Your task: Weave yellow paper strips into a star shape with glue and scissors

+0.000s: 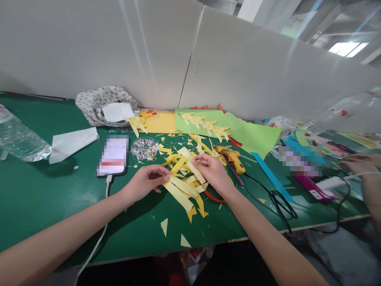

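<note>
Pale yellow paper strips (180, 195) fan out from the pinched fingertips of my left hand (151, 179). My right hand (214, 173) has its thumb and fingers closed on another pale yellow paper strip (194, 167), which slants down between the hands. Beneath both lies a loose heap of yellow paper strips and scraps (192, 216). A red scissors handle (214, 197) shows partly under my right wrist; the rest of it is hidden. Just beyond that wrist rests a yellow glue gun (235, 159). Past my left hand stands a clear round case of small beads (145, 148).
A phone (114, 155) on a cable and a plastic bottle (24, 137) are at left. Woven yellow paper pieces (205, 125) lie on green sheets (253, 133) by the partition. The glue gun's black cord (279, 202) and a purple power strip (312, 188) lie right, near another person's hand (361, 165).
</note>
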